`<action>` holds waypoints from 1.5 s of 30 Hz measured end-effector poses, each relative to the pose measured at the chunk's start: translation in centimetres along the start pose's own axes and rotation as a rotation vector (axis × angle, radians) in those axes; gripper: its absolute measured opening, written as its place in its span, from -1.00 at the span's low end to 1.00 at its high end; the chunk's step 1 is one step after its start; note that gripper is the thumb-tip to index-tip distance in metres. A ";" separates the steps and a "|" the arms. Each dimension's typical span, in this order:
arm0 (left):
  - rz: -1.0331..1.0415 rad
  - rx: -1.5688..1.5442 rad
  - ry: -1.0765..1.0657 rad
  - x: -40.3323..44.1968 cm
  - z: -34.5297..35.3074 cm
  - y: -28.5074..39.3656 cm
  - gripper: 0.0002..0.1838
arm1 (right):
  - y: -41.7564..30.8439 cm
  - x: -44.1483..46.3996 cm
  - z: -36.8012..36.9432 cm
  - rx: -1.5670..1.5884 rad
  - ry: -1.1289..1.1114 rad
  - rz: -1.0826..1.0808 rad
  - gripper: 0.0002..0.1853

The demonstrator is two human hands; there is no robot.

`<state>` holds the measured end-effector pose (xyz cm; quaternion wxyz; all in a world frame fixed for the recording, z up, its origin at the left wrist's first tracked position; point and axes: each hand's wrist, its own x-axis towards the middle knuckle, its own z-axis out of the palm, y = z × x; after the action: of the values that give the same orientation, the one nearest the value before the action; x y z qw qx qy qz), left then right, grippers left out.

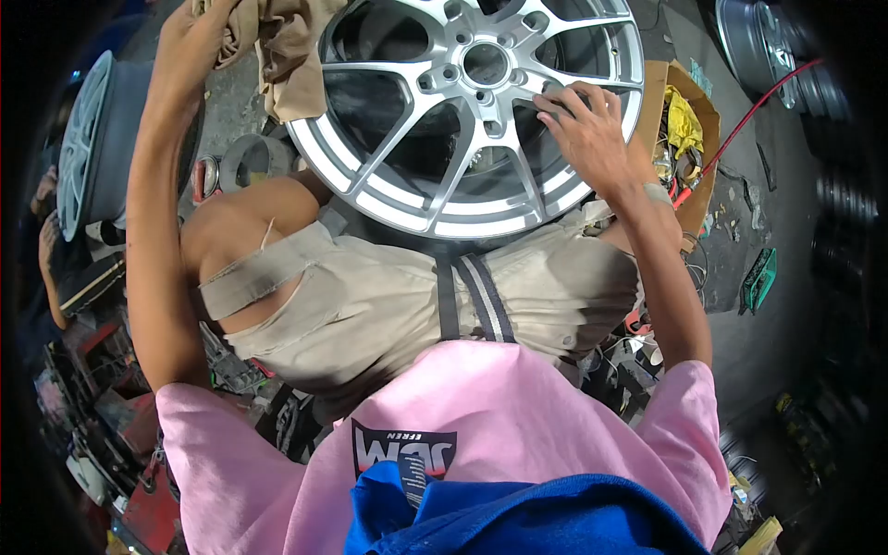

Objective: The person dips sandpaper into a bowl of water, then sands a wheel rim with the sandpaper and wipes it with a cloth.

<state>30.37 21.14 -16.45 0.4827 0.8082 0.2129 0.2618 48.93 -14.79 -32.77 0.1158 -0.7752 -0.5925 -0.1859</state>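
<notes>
A silver multi-spoke car wheel rim (455,220) lies face up in front of me, close to my knees. My right hand (592,134) rests on its right side, with the fingers spread over a spoke near the hub. At the upper left, my left hand (192,42) grips a crumpled brown cloth (294,60), which hangs over the rim's left edge. Part of the left hand is cut off by the top of the view. Dark space shows between the spokes.
A cardboard box (710,153) with a yellow bag (684,122) stands right of the rim, crossed by a red hose (763,100). Other wheels (81,148) stand left and upper right. A grey ring (252,159) and green brush (758,279) lie nearby. Another person's hand (46,242) shows far left.
</notes>
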 end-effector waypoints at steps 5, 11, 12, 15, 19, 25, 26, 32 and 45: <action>0.158 0.045 -0.071 0.4 1.1 -0.8 -0.79 | -1.9 2.4 3.4 -0.005 -0.014 0.016 -0.81; 0.107 -0.003 -0.187 0.6 1.7 -0.8 -0.79 | -6.3 -1.1 1.5 0.157 0.026 0.188 -0.71; 0.099 -0.045 -0.230 0.8 1.7 -1.2 -0.79 | -7.2 -1.9 1.0 0.152 0.016 0.224 -0.62; 0.204 0.040 -0.321 1.4 2.8 -2.1 -0.77 | -9.5 -4.9 1.2 0.093 0.029 0.309 -0.60; 0.134 0.351 -0.389 1.3 6.8 -0.7 -0.73 | -9.3 -3.1 2.6 0.105 0.118 0.331 -0.56; 0.429 0.473 -0.340 1.9 10.6 -2.1 -0.59 | -10.5 -4.8 2.2 0.125 0.113 0.351 -0.54; 0.441 0.499 -0.352 1.7 11.1 -2.0 -0.56 | -10.9 -5.9 2.1 0.107 0.101 0.371 -0.53; 0.709 0.704 -0.388 0.9 13.4 -5.3 -0.38 | -10.5 -3.3 2.6 0.125 0.141 0.433 -0.54; 0.664 0.743 -0.437 3.0 11.5 -7.7 -0.34 | -13.6 -3.2 3.4 0.213 0.178 0.393 -0.59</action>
<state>39.21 18.63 -27.25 0.0888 0.9838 -0.0809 0.1329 35.67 -12.55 -37.81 0.2823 -0.8397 -0.4341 -0.1639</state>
